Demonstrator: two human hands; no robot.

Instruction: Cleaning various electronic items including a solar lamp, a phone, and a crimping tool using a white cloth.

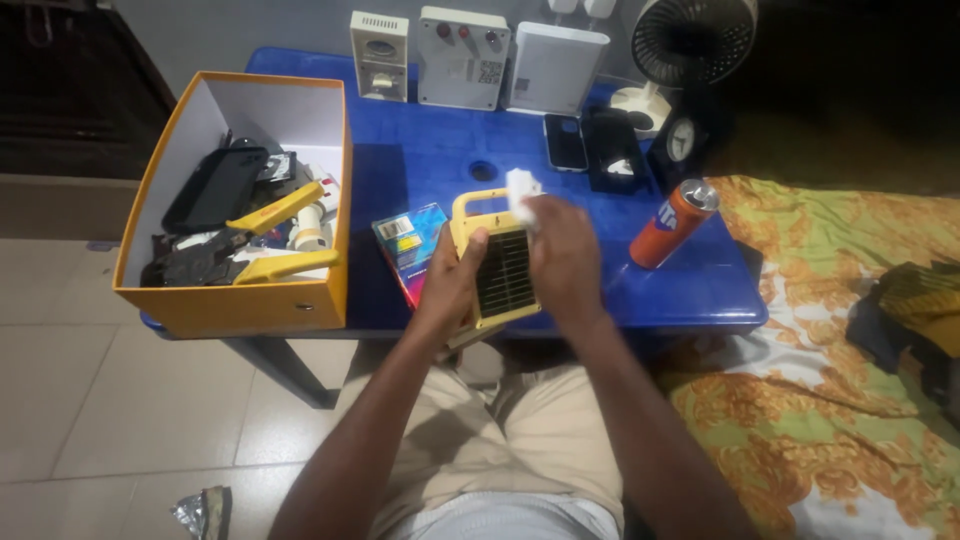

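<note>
My left hand (452,280) grips the yellow solar lamp (496,262) by its left edge, holding it at the near edge of the blue desk (440,150). My right hand (562,262) lies over its panel, fingers (535,215) pinched on a white cloth (522,188). An orange can (672,224) stands just right.

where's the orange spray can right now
In the head view the orange cylindrical spray can stands tilted on the right part of the blue plastic table, just right of the right hand and in front of the small black clock.
</note>
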